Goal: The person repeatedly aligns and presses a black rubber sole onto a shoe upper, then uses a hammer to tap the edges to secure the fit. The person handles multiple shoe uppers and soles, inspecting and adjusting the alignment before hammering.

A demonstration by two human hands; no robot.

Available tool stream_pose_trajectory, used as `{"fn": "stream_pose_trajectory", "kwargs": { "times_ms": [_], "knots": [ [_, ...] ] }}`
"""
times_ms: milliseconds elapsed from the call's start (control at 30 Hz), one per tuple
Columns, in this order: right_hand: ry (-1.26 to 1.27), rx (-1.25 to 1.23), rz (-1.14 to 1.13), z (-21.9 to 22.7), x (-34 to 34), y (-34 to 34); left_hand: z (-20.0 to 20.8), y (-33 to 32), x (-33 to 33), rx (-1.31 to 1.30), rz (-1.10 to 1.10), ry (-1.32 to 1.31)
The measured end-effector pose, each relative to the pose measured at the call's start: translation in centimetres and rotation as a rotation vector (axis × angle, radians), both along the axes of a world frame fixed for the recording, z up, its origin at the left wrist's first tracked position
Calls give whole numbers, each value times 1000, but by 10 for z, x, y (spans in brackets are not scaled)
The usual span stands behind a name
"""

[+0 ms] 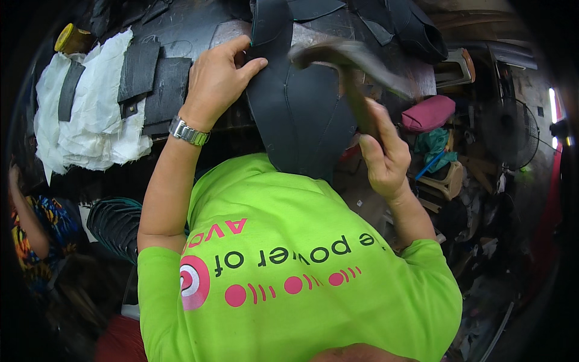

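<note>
My right hand (386, 154) is closed round the handle of a hammer (357, 99). The hammer's curved head is smeared by motion and hangs over a black, leather-like stitched piece (301, 114). This piece lies over the table's near edge and droops toward my lap, with a seam down its middle. At its upper left edge, my left hand (223, 78) grips the black material between thumb and forefinger; the other fingers are mostly hidden. A metal watch is on my left wrist.
White cloth (90, 120) with black strips (139, 69) lies on the table to the left, beside a yellow container (73, 39). More black pieces (416, 30) are at the back. A pink pouch (428, 113) and a fan (518, 133) are at the right. Another person's arm (29, 217) shows far left.
</note>
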State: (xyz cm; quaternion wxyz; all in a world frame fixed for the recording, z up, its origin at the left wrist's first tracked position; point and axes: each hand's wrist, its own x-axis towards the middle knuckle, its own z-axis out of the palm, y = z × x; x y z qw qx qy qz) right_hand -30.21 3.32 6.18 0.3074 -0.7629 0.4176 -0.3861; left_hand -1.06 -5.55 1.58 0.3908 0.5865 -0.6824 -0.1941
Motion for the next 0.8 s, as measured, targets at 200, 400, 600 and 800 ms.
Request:
{"fn": "stream_pose_trajectory", "kwargs": {
  "times_ms": [200, 400, 600, 800],
  "knots": [
    [226, 40, 2, 12, 0, 8, -1, -2, 6, 12, -15, -94],
    [260, 139, -51, 9, 16, 5, 4, 0, 6, 104, -1, -82],
    [25, 9, -26, 23, -3, 9, 3, 2, 7, 126, 27, -57],
    [335, 75, 56, -3, 8, 3, -1, -6, 10, 73, 27, 22]
  ]
}}
